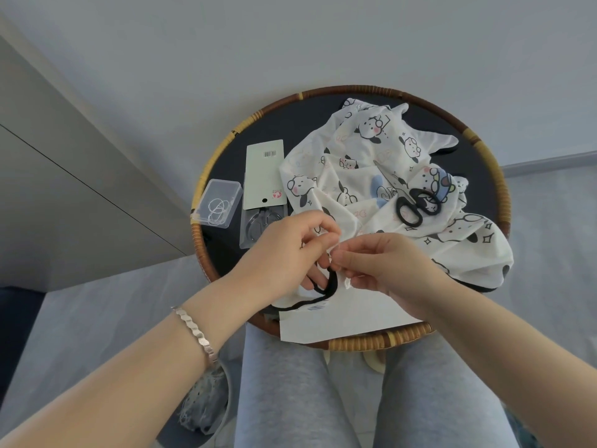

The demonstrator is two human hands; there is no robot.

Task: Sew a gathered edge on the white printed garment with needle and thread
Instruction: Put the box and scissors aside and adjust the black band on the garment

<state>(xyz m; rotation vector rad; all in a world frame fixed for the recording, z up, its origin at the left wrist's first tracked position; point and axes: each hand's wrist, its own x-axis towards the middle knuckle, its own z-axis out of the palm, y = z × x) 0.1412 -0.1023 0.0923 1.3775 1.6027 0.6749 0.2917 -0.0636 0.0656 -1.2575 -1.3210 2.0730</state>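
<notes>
White printed garment (365,150) covers the round worktop (226,156); my left hand (290,250) and right hand (384,270) meet, pinching its edge.

Soft matt printed cloth garment (371,176), woven rattan tray rim (381,342), glossy clear plastic box (218,202), black-handled metal scissors (410,202)

Left hand (284,250), right hand (384,266) bare; forearms bare to lower frame corners. Silver bracelet (195,333) of faceted links on left wrist, lower left. Light grey marl jogging trousers (284,392) bottom centre. Grey slipper (210,399) with frayed speckled fabric, lower left.
</notes>
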